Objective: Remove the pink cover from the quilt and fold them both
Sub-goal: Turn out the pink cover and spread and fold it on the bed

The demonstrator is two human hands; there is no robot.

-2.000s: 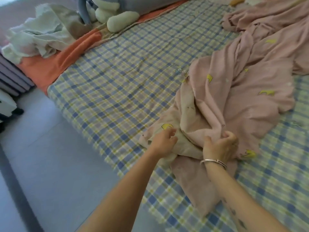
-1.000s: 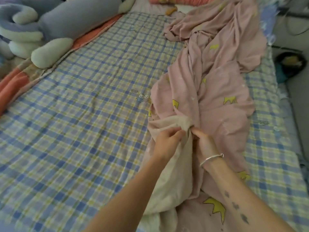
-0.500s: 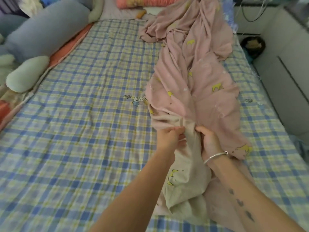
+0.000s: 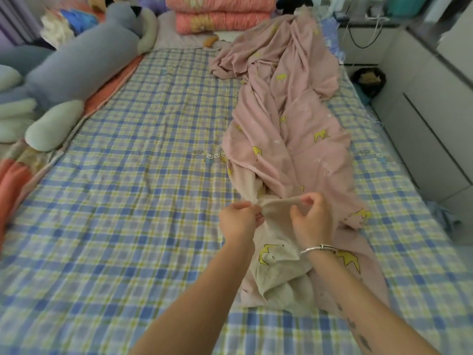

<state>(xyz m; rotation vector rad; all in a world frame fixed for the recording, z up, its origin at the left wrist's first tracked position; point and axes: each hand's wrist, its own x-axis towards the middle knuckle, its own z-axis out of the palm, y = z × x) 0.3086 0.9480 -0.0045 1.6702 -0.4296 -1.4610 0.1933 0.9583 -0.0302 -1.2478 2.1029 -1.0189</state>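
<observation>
R forearm [image 4: 358, 301] hides some pink cover [image 4: 294, 139]; plush toy [image 4: 76, 65] cut off L edge.

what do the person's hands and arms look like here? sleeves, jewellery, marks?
No sleeves and no gloves in view: both arms are bare up to the frame edge. The right hand has a thin silver bangle at the wrist, and a row of small dark marks runs along that forearm. The left hand shows no ring, watch or band.
</observation>
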